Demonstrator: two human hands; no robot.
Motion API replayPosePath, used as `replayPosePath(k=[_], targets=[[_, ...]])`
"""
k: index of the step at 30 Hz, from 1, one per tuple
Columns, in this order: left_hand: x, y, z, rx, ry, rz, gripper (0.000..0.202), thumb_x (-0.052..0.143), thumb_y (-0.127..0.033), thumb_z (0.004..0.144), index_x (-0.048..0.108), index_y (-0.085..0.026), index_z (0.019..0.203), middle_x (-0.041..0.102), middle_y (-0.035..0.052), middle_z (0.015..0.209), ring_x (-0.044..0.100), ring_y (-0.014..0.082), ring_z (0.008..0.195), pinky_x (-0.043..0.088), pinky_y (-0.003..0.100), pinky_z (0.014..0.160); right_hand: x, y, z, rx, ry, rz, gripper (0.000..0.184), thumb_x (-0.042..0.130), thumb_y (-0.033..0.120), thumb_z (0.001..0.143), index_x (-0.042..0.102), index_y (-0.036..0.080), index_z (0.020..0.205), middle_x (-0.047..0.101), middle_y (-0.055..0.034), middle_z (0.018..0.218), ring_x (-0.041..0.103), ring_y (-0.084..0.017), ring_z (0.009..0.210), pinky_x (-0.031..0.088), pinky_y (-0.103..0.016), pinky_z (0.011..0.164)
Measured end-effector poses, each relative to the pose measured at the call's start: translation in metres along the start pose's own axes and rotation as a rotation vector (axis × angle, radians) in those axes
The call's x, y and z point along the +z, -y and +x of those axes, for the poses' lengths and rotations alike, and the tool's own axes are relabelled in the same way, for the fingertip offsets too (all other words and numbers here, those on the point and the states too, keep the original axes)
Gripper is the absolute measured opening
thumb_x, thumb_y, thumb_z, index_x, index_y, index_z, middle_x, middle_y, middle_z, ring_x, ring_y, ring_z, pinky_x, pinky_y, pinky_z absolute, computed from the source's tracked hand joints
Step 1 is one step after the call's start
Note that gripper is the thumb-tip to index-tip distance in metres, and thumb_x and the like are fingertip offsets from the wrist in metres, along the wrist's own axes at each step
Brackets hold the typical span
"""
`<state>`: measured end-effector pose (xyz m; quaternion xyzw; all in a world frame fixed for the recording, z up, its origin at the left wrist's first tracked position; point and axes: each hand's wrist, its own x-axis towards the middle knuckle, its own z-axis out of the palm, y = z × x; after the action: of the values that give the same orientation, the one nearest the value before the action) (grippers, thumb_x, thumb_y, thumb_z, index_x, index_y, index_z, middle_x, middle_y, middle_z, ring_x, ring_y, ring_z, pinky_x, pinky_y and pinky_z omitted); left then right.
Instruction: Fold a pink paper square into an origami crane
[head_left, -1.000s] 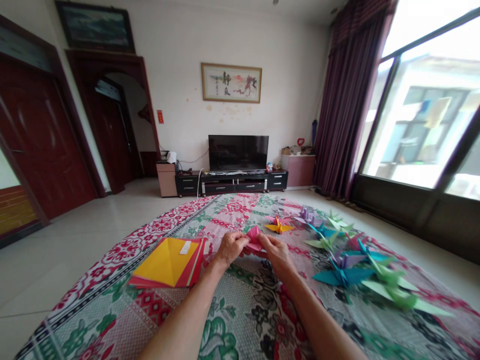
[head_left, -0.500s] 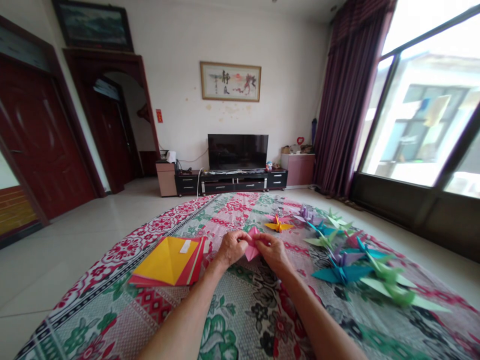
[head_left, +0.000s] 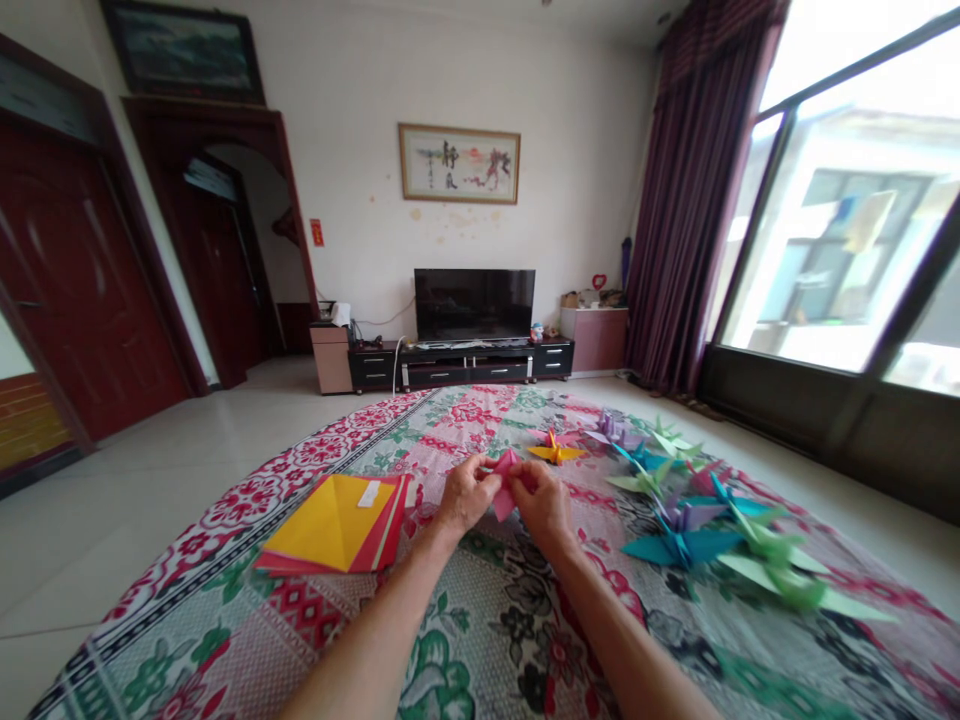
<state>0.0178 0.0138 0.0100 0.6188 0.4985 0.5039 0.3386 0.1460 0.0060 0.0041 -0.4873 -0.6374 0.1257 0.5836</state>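
A partly folded piece of pink origami paper (head_left: 505, 500) is held between my two hands over the middle of the table. My left hand (head_left: 469, 492) pinches its left edge between thumb and fingers. On the other side, my right hand (head_left: 540, 500) grips the right edge, fingertips close to those of the left. The paper's pointed top and lower tip show between the hands; its other parts are hidden by my fingers. Just beyond my right hand stands a yellow paper crane (head_left: 555, 450), with a pink one partly behind it.
A stack of square paper, yellow sheet (head_left: 337, 520) on top and red below, lies to the left with a small white slip (head_left: 368, 494). Several paper cranes, including a blue one (head_left: 681, 545) and a green one (head_left: 795, 580), spread over the right of the patterned tablecloth (head_left: 442, 660).
Both hands have shifted slightly at the pink paper, which now looks narrower. My right hand's fingers have closed in nearer the left. The stack and cranes stay put.
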Motion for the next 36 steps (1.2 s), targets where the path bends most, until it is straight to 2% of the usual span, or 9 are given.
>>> replayPosePath(k=[4, 8, 10, 12, 16, 19, 22, 29, 36], targets=[[0.007, 0.001, 0.0, -0.081, -0.066, -0.025, 0.026, 0.056, -0.017, 0.065, 0.062, -0.016, 0.09, 0.063, -0.0002, 0.066, 0.053, 0.0092, 0.054, 0.038, 0.016, 0.049, -0.001, 0.006, -0.002, -0.035, -0.052, -0.058, 0.012, 0.05, 0.025, 0.069, 0.058, 0.018, 0.074, 0.061, -0.0029, 0.07, 0.054, -0.015, 0.064, 0.042, -0.027, 0.062], [0.008, 0.004, 0.001, -0.104, -0.1, -0.075, 0.028, 0.053, -0.012, 0.063, 0.063, -0.015, 0.089, 0.065, 0.0004, 0.067, 0.055, 0.0099, 0.055, 0.039, 0.017, 0.049, 0.002, 0.007, -0.003, 0.089, -0.048, 0.02, 0.037, 0.053, 0.026, 0.066, 0.052, 0.017, 0.102, 0.063, -0.0051, 0.084, 0.058, -0.017, 0.069, 0.044, -0.028, 0.063], [0.007, 0.006, 0.002, -0.104, -0.12, -0.068, 0.028, 0.053, -0.012, 0.062, 0.064, -0.015, 0.088, 0.065, 0.0007, 0.068, 0.056, 0.0105, 0.057, 0.04, 0.017, 0.051, 0.003, 0.006, -0.003, 0.146, -0.025, 0.083, 0.046, 0.055, 0.027, 0.064, 0.049, 0.017, 0.109, 0.063, -0.0058, 0.089, 0.058, -0.017, 0.071, 0.045, -0.028, 0.065], [0.005, 0.007, 0.003, -0.104, -0.142, -0.036, 0.028, 0.053, -0.011, 0.062, 0.064, -0.015, 0.086, 0.066, 0.0009, 0.068, 0.056, 0.0112, 0.059, 0.042, 0.018, 0.054, 0.003, 0.005, -0.003, 0.195, 0.05, 0.169, 0.045, 0.056, 0.028, 0.063, 0.053, 0.016, 0.106, 0.063, -0.0048, 0.087, 0.058, -0.017, 0.071, 0.045, -0.027, 0.064], [0.001, 0.009, 0.005, -0.082, -0.163, 0.04, 0.025, 0.053, -0.012, 0.061, 0.066, -0.015, 0.082, 0.066, 0.0017, 0.07, 0.058, 0.0127, 0.063, 0.043, 0.02, 0.06, 0.001, 0.003, -0.002, 0.305, 0.244, 0.292, 0.029, 0.057, 0.031, 0.061, 0.061, 0.013, 0.084, 0.059, 0.0005, 0.063, 0.049, -0.011, 0.054, 0.038, -0.021, 0.049], [0.0, 0.007, 0.004, -0.061, -0.166, 0.086, 0.023, 0.052, -0.012, 0.061, 0.066, -0.015, 0.079, 0.067, 0.0026, 0.071, 0.058, 0.0137, 0.066, 0.044, 0.021, 0.063, 0.001, -0.002, -0.002, 0.343, 0.286, 0.294, 0.028, 0.058, 0.031, 0.061, 0.063, 0.012, 0.081, 0.055, 0.0029, 0.056, 0.042, -0.009, 0.047, 0.033, -0.02, 0.044], [0.0, 0.0, 0.002, -0.037, -0.17, 0.141, 0.023, 0.049, -0.012, 0.061, 0.066, -0.015, 0.077, 0.067, 0.0029, 0.073, 0.059, 0.0144, 0.07, 0.044, 0.022, 0.067, 0.005, -0.013, -0.002, 0.307, 0.301, 0.288, 0.03, 0.056, 0.029, 0.061, 0.063, 0.013, 0.085, 0.056, 0.0025, 0.059, 0.043, -0.009, 0.049, 0.033, -0.019, 0.045], [0.0, -0.011, -0.003, -0.055, -0.165, 0.227, 0.022, 0.048, -0.013, 0.063, 0.067, -0.017, 0.072, 0.068, 0.002, 0.072, 0.059, 0.0144, 0.071, 0.042, 0.023, 0.067, 0.012, -0.015, -0.003, 0.297, 0.137, 0.136, 0.021, 0.05, 0.029, 0.062, 0.061, 0.013, 0.071, 0.052, 0.0021, 0.053, 0.042, -0.01, 0.049, 0.032, -0.02, 0.045], [0.001, -0.009, -0.003, -0.084, -0.121, 0.185, 0.015, 0.053, -0.021, 0.064, 0.067, -0.017, 0.07, 0.066, 0.0004, 0.067, 0.058, 0.013, 0.064, 0.041, 0.022, 0.061, 0.011, -0.01, -0.003, 0.354, 0.063, 0.143, 0.022, 0.048, 0.031, 0.064, 0.061, 0.015, 0.074, 0.054, 0.0019, 0.055, 0.045, -0.011, 0.051, 0.034, -0.021, 0.046]])
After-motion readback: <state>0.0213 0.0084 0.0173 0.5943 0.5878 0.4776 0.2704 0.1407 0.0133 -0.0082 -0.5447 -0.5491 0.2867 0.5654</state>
